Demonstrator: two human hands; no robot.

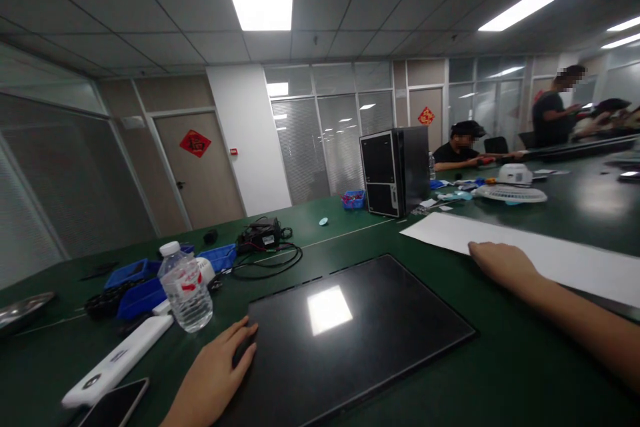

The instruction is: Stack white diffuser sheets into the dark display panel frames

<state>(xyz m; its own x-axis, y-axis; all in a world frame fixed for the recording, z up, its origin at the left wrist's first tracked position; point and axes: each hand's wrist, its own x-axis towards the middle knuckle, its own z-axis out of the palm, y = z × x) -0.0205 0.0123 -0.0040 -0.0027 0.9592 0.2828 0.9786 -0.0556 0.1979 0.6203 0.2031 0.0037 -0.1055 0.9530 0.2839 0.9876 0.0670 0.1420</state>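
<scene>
Head cam: L fingers (pixel 242 333) spread at edge of blk panel (pixel 370 347); R fingers (pixel 484 253) at sheet (pixel 560 252), grip unclear.

We saw a dark green table (pixel 450 397). Our panel (pixel 390 327) was glossy black, marked by one white rectangle of reflected light. The sheet (pixel 565 255) was plain white. Our tower (pixel 379 159) was black with silver trim, the trays (pixel 143 297) strong blue. We noted a clear bottle (pixel 187 300) with a white cap (pixel 170 249) and red print, a white bar (pixel 123 357) with a dark round spot, and a black phone (pixel 115 407) edged in silver. The tan door (pixel 203 180) bore a red diamond (pixel 195 143) with a dark character; the grey ceiling (pixel 175 3) showed a dark grid.
</scene>
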